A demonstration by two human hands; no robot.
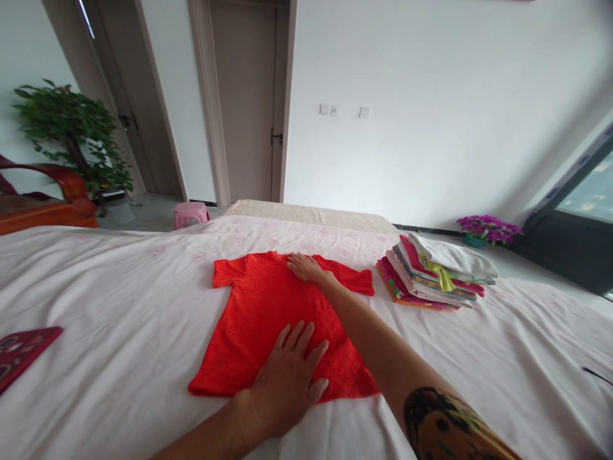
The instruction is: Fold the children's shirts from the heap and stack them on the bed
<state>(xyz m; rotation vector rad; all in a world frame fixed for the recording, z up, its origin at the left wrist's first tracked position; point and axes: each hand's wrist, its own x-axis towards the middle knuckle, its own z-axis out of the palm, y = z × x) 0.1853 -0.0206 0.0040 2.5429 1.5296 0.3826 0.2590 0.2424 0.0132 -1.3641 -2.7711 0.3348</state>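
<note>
A red short-sleeved T-shirt (pixel 258 319) with small eyelet holes lies spread flat, its neck away from me and its hem towards me. My left hand (pixel 290 377) rests on the lower part of the shirt, fingers spread and pointing forward. Further up, near the neckline, my right hand (pixel 306 267) lies flat on the cloth with its fingers stretched out. Part of the shirt's right side is hidden under my right forearm. Neither hand grips the fabric.
White bedding (pixel 134 319) with folds lies under the shirt. To the right stands a stack of folded clothes (pixel 431 275). A dark pink item (pixel 29 351) sits at the left edge. Beyond are a pink stool (pixel 190 214), a wooden chair (pixel 62 185) and purple flowers (pixel 488 227).
</note>
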